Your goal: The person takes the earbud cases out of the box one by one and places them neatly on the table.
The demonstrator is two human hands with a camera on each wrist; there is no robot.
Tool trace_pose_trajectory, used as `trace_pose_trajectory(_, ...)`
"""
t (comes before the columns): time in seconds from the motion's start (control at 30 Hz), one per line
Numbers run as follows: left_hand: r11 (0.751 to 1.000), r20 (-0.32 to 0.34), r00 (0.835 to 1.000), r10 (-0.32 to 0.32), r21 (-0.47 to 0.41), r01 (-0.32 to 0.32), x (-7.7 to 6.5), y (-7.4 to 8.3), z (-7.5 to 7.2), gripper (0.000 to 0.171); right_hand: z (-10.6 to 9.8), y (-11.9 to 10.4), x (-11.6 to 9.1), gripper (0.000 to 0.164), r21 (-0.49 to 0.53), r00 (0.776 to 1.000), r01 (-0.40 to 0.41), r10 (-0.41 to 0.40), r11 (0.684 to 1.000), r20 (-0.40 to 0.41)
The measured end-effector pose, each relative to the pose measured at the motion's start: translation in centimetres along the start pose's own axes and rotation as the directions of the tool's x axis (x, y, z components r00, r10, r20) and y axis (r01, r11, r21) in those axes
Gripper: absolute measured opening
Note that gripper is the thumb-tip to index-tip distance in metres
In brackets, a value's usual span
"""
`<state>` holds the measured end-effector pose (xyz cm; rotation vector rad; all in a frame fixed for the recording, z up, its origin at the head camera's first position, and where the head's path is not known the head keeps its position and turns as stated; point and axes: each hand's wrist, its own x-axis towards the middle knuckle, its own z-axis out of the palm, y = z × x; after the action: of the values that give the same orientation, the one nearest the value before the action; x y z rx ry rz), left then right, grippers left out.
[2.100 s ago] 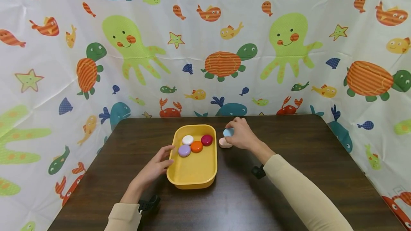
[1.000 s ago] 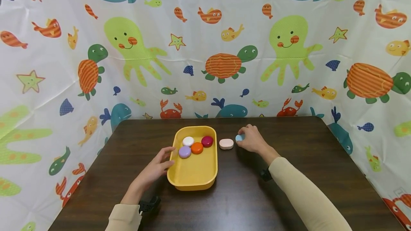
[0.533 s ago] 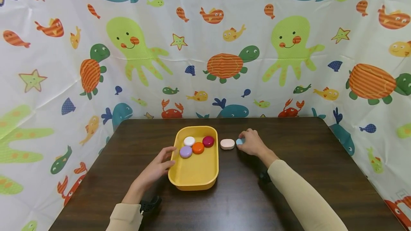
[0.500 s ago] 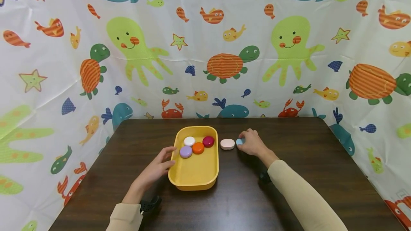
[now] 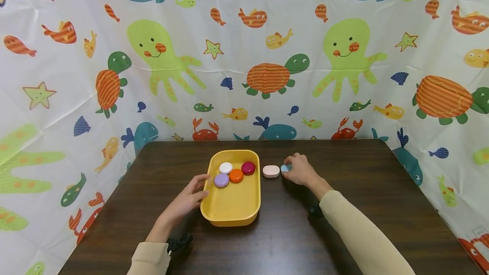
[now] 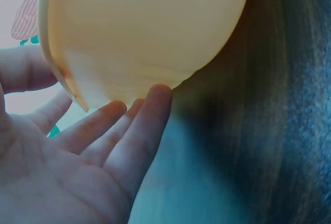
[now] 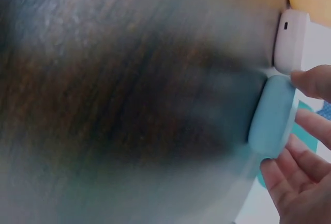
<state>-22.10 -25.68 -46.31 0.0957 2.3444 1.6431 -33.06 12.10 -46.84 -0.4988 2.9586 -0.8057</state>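
My right hand (image 5: 300,170) pinches a light-blue rounded case (image 7: 272,115) between thumb and fingertips. The case sits on the table, and in the head view the fingers cover much of it. Just left of it lies a pale pink earbud-style case (image 5: 271,172); in the right wrist view a small dark slot shows on its side. Against the left side of a yellow bin (image 5: 233,207) rests my left hand (image 5: 188,195), its fingers fairly straight and touching the wall. Inside the bin are a white (image 5: 226,168), a purple (image 5: 221,180), an orange (image 5: 236,176) and a dark-red (image 5: 248,168) round piece.
The dark wooden table (image 5: 355,173) ends at a white curtain (image 5: 229,58) printed with sea animals, which rises behind it and along both sides. The bin's right wall stands close to the pink case.
Since the earliest frame, my right hand has brought the light-blue case from above the pink case rightward and down onto the table. The left hand stays at the bin.
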Motion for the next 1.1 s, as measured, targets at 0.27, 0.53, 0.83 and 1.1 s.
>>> trace_pose_trajectory(0.27, 1.000, 0.004, 1.000, 0.003, 0.003, -0.003, -0.2, 0.2, 0.0, 0.052, -1.0, -0.6, -0.2, 0.033, 0.036, 1.000, 0.010, -0.010, 0.999, -0.009)
trace_pose_trajectory(0.53, 1.000, -0.001, 1.000, -0.007, -0.003, 0.007, 0.0, 0.1, 0.0, 0.052, -2.2, -1.6, -0.4, 0.031, 0.062, 0.999, 0.030, -0.027, 0.998, -0.046)
trace_pose_trajectory(0.83, 1.000, 0.006, 1.000, -0.001, -0.002, 0.001, 0.1, 0.1, 0.0, 0.051, -2.9, -3.0, -0.6, 0.027, 0.070, 0.994, 0.073, -0.067, 0.995, -0.086)
trace_pose_trajectory(1.1, 1.000, -0.007, 1.000, -0.011, -0.003, 0.011, 0.0, 0.2, 0.0, 0.051, -3.1, -4.1, -0.9, 0.029, 0.065, 0.989, 0.106, -0.099, 0.992, -0.111)
